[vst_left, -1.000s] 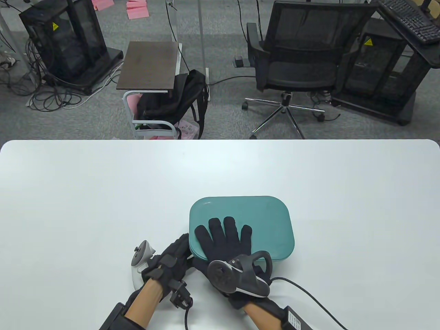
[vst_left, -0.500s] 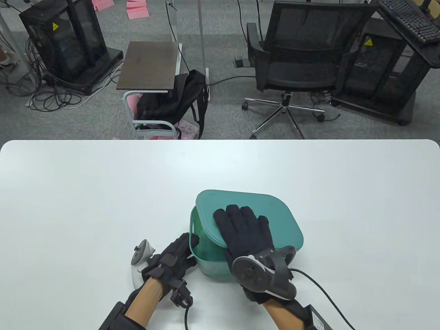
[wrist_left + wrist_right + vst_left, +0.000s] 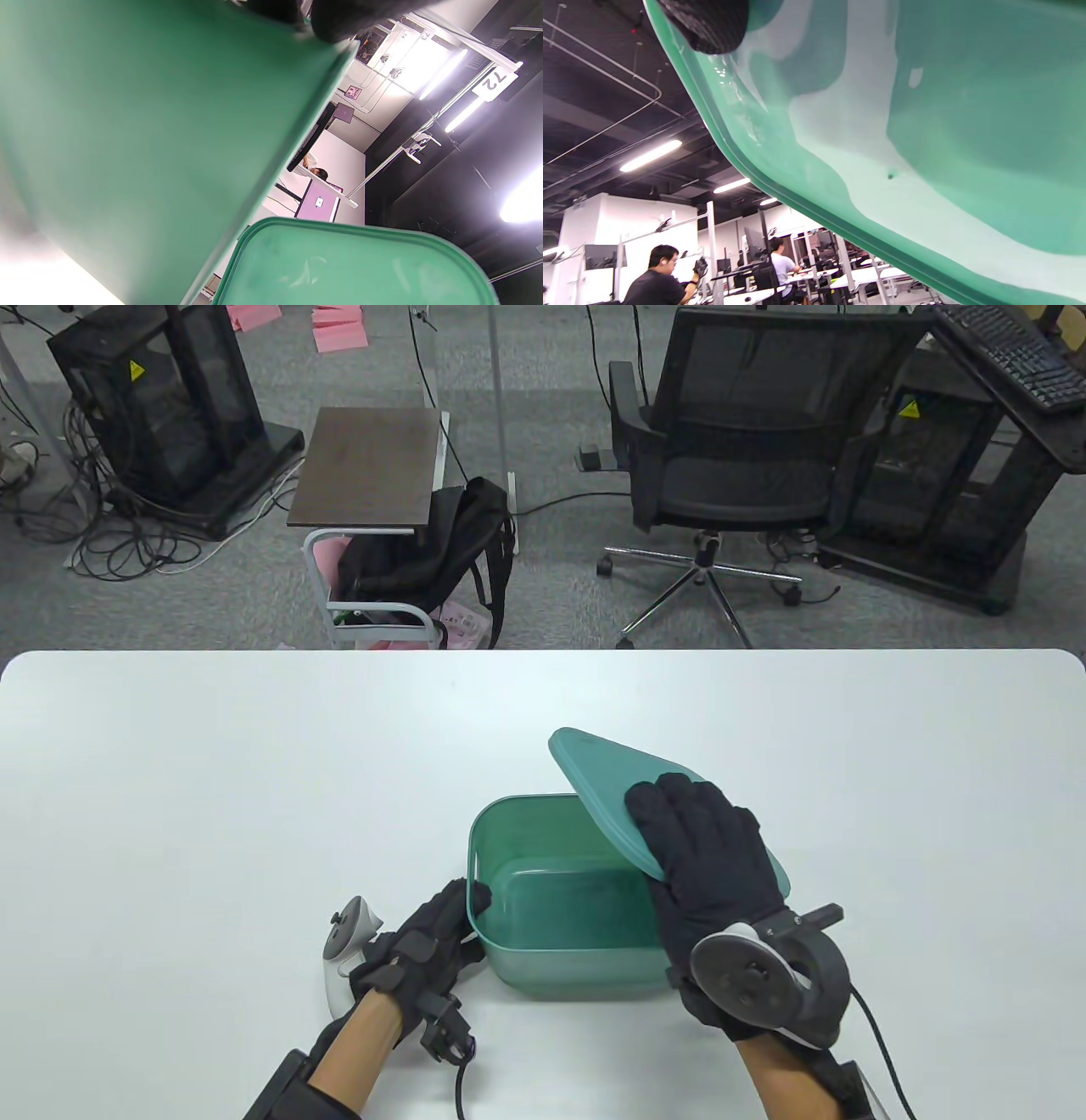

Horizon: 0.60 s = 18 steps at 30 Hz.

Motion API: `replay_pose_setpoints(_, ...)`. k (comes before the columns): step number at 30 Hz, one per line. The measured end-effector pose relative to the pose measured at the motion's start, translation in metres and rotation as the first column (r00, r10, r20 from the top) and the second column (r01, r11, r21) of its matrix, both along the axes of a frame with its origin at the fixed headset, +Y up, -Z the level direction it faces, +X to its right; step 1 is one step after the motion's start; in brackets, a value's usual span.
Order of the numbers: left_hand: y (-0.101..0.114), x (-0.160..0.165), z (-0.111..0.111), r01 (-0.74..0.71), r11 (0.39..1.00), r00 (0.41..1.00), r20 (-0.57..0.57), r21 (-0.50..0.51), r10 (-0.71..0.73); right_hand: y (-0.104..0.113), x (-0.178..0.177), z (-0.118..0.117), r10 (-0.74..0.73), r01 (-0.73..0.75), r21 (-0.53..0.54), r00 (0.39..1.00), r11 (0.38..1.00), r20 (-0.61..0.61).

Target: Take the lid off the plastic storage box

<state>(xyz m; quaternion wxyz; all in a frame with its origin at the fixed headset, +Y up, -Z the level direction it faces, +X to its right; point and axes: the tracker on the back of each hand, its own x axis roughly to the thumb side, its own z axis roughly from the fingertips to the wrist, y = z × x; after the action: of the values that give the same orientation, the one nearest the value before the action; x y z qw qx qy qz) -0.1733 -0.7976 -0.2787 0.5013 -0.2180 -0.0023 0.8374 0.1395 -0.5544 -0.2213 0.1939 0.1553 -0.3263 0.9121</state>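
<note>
A green plastic storage box [image 3: 543, 959] stands open on the white table [image 3: 212, 780], near the front edge. My right hand [image 3: 704, 857] grips its green lid [image 3: 598, 776], lifted and tilted above the box's right side. My left hand [image 3: 441, 929] holds the box's left wall, thumb over the rim. In the left wrist view the box wall [image 3: 127, 127] fills the left and the lid [image 3: 352, 267] hangs at the bottom. In the right wrist view the lid's underside [image 3: 903, 127] fills the frame, with a fingertip [image 3: 708, 25] at the top.
The box's inside looks empty. Beyond the table's far edge stand an office chair [image 3: 738, 466], a small cart with a black backpack [image 3: 424, 560], and black equipment racks [image 3: 161, 415].
My right hand has lifted the lid off the box and swung it up and to the right. The box's inside is now exposed. My left hand has stayed on the box's left wall.
</note>
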Motion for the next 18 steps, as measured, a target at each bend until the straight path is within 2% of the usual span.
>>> replay_pose_setpoints(4, 0.0, 0.0, 0.0, 0.002, 1.0, 1.0, 0.0, 0.001, -0.002, -0.004, 0.03, -0.004, 0.0, 0.0, -0.007, 0.997, 1.0, 0.071)
replay_pose_setpoints(9, 0.0, 0.0, 0.0, 0.0, 1.0, 1.0, -0.002, 0.001, 0.0, -0.022, 0.071, -0.016, 0.026, -0.016, -0.063, 0.986, 0.998, 0.167)
replay_pose_setpoints(18, -0.001, 0.0, 0.0, -0.001, 1.0, 1.0, -0.002, 0.0, 0.001, -0.088, 0.137, -0.036, 0.118, -0.053, -0.215, 0.945, 0.975, 0.305)
